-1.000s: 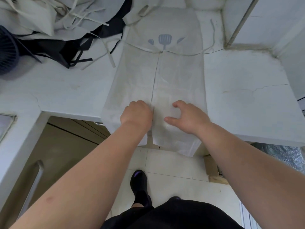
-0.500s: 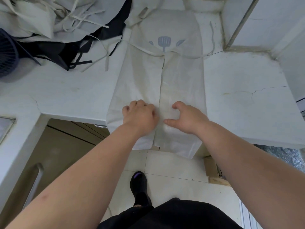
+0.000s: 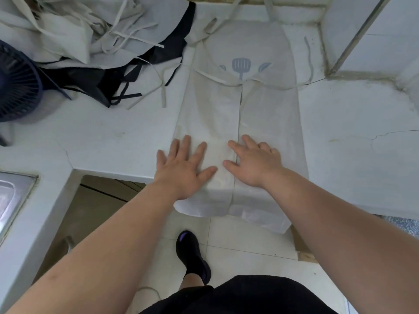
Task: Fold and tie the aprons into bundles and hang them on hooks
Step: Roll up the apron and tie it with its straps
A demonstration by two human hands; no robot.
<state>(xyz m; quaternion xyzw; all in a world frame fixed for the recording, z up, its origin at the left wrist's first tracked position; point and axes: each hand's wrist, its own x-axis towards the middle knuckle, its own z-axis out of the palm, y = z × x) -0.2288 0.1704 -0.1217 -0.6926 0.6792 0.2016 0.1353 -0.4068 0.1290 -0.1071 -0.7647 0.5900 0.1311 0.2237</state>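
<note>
Both hands flat on the folded apron

Left hand (image 3: 184, 168) and right hand (image 3: 254, 163), fingers spread wide, press the white apron (image 3: 240, 123) at the bench's (image 3: 113, 137) near edge, its hem overhanging.

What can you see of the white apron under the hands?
The white apron looks like thin, stained fabric. Its two sides are folded inward and meet at a centre line, forming a long strip on the counter. A blue-grey spatula print shows on the bib at the far end, with thin ties trailing beside it. The near end hangs over the counter edge. The left hand and right hand press flat on it near that edge.
</note>
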